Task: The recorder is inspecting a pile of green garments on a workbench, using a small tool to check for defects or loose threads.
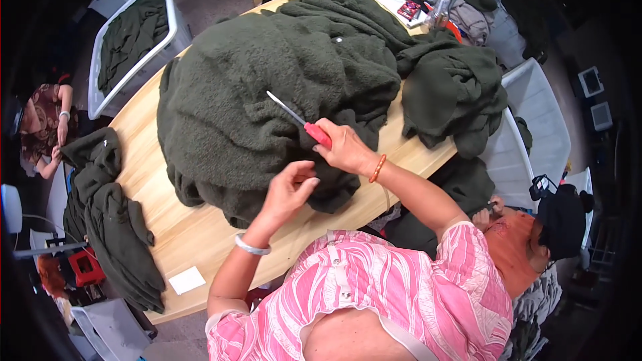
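Note:
A big heap of dark green fleece cloth (241, 73) covers much of the light wooden table. My right hand (344, 149) is closed round the red handle of a long, narrow metal-bladed tool (294, 117). Its blade points away and to the left over the cloth, and my grip hides part of the handle, so I cannot tell its exact kind. By the heap's near edge is my left hand (289, 190), fingers bent and parted from the thumb, with nothing seen in it.
More green garments lie at the table's left end (120, 241) and right side (455, 93). A white card (186, 280) rests near the left edge. A white bin (170, 10) of green cloth stands far left. People sit at left and right, the right one in orange (511, 247).

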Available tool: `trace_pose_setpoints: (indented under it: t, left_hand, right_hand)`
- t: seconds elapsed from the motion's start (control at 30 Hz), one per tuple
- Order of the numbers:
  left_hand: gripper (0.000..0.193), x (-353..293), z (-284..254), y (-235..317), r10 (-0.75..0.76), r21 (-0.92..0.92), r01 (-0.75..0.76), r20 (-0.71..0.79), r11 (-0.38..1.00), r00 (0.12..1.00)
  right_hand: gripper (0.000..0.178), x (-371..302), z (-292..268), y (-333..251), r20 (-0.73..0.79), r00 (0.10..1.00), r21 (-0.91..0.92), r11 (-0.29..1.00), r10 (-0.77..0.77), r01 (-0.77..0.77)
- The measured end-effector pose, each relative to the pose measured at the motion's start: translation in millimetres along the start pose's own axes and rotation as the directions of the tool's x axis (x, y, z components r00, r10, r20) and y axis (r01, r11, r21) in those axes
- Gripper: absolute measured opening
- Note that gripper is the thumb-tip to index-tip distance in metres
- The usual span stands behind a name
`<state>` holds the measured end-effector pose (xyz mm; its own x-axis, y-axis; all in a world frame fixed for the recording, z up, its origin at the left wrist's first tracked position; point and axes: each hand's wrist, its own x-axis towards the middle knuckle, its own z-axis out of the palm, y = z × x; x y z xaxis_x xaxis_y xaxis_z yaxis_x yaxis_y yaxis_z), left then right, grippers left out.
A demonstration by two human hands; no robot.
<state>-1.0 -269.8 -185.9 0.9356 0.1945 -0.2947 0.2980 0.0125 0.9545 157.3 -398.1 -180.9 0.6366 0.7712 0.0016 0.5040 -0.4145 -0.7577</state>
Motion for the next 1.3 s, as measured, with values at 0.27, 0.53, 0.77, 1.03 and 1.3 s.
trace_pose_setpoints:
  t: [0.27,0.53,0.77,1.03,1.3]
  left_hand:
    - [0.098,11.6,10.3,2.7,0.470,0.357,-0.365,-0.272,0.860,0.840]
    - [0.057,9.4,-44.7,53.4,0.520,0.121,-0.552,-0.545,0.825,0.658]
    - [0.045,-90.1,-212.0,145.9,0.596,-0.178,-0.654,-0.290,0.736,0.749]
    - [0.033,-26.9,-88.1,101.1,0.797,0.674,-0.426,-0.487,0.604,0.357]
    - [0.046,89.2,-13.2,21.9,0.534,0.354,-0.405,-0.643,0.843,0.548]
  right_hand:
    - [0.033,23.5,-111.6,-122.5,0.212,0.907,0.519,0.829,-0.363,0.210]
    - [0.035,39.3,-209.9,-268.1,-0.080,0.923,0.428,0.824,-0.376,0.372]
    - [0.035,82.3,-227.8,-255.4,-0.160,0.934,0.604,0.716,-0.321,0.349]
    - [0.026,132.3,-169.3,-242.0,-0.106,0.968,0.524,0.814,-0.229,0.250]
    - [0.027,131.0,-190.5,-260.6,-0.141,0.935,0.502,0.791,-0.326,0.351]
